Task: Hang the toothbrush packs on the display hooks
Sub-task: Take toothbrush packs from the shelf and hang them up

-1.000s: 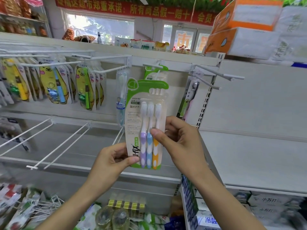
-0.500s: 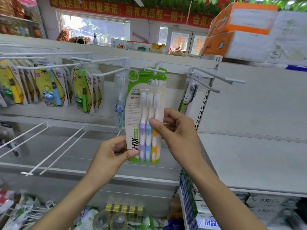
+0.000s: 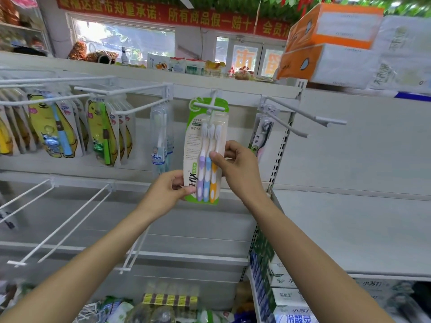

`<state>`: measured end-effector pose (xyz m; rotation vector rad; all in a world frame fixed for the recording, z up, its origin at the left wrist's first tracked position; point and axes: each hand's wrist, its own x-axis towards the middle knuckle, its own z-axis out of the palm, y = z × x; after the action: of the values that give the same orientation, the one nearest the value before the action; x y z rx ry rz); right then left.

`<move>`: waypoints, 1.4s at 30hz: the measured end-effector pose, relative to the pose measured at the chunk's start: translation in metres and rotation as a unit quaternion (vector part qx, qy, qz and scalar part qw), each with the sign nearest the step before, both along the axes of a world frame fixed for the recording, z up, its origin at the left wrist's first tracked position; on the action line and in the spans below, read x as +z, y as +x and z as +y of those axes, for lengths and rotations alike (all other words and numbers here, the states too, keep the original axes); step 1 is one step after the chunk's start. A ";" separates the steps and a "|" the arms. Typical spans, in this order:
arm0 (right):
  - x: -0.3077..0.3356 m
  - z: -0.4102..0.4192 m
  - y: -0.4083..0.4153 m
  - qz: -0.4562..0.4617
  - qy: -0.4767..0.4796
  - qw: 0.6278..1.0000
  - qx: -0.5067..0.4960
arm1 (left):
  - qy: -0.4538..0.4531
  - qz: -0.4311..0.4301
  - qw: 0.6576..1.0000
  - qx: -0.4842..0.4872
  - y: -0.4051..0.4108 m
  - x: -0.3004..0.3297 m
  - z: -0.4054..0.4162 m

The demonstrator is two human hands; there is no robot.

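1. Two hands share one toothbrush pack (image 3: 205,157): my left hand (image 3: 166,191) pinches its lower left corner between thumb and curled fingers, and my right hand (image 3: 238,167) grips its right edge, thumb across the front over the orange brush, the other fingers curled behind the card.

2. The pack stands upright straight ahead of my hands. Its green top sits at the tip of the display hook (image 3: 210,108) just above my fingers. The hook's crossbar lies across the card's header, but I cannot tell whether the wire has entered the hang hole.

3. To do this well, I would judge the hole's line by the wire, not by the crossbar, and nudge the top of the card with my right hand while the left only steadies the bottom.

4. I should keep the card square to the wire. A tilt would likely catch the hole's edge on the tip and bend the header.

5. Once it threads, I would push it back along the wire with light pressure from both hands, then let it hang freely.

6. Beyond my left hand hangs a clear single-brush pack (image 3: 161,138), and beyond my right a dark-bristled pack (image 3: 262,136); I should keep my elbows in so neither gets knocked.
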<state>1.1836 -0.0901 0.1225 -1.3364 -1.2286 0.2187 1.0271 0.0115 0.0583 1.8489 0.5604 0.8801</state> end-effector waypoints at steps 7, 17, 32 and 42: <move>0.003 0.031 0.019 -0.043 -0.041 0.997 -0.050 | 0.005 0.019 0.999 0.030 0.025 -0.002 0.026; 0.000 0.048 0.023 -0.072 -0.078 0.990 -0.090 | -0.127 0.013 0.988 0.090 0.042 -0.020 0.038; -0.047 -0.034 0.034 -0.227 -0.193 0.950 -0.097 | 0.017 0.207 0.970 0.129 0.024 -0.025 -0.018; -0.080 -0.145 0.067 -0.394 -0.200 0.883 -0.159 | 0.386 0.233 0.885 0.113 0.049 -0.014 -0.099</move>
<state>1.2506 -0.2353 0.0429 -2.0796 -1.6505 -0.3733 1.0758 -0.0872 0.0439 2.8113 0.8083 0.8774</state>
